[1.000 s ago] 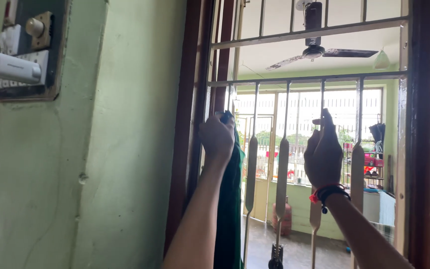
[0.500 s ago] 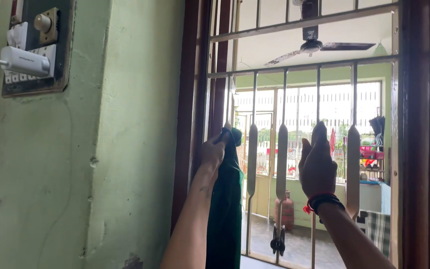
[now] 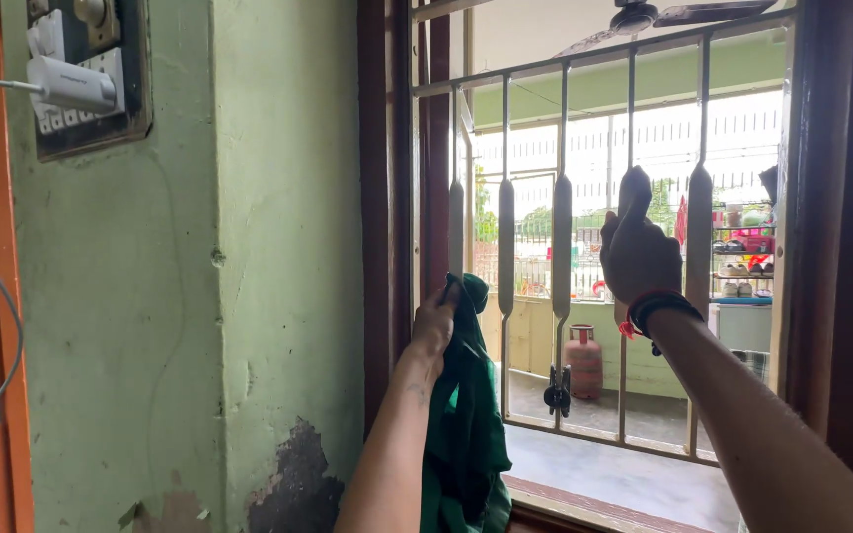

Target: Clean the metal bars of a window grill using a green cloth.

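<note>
My left hand (image 3: 434,326) grips a dark green cloth (image 3: 466,424) and presses its top against the leftmost bar of the window grille (image 3: 505,257), low down by the brown wooden frame (image 3: 387,197). The cloth hangs down along my forearm. My right hand (image 3: 636,252) is wrapped around another vertical bar further right, at mid height. A red thread and a dark band circle that wrist.
A pale green wall (image 3: 249,257) with peeling paint is on the left, with a switchboard (image 3: 91,69) and a white plug and cable. A small padlock (image 3: 557,393) hangs on the grille's lower rail. Beyond are a ceiling fan (image 3: 644,15), a red gas cylinder (image 3: 584,360) and shelves.
My left hand has slid the cloth down the left bar from high to low. My right hand has also come lower on its bar. The view has tilted downward.
</note>
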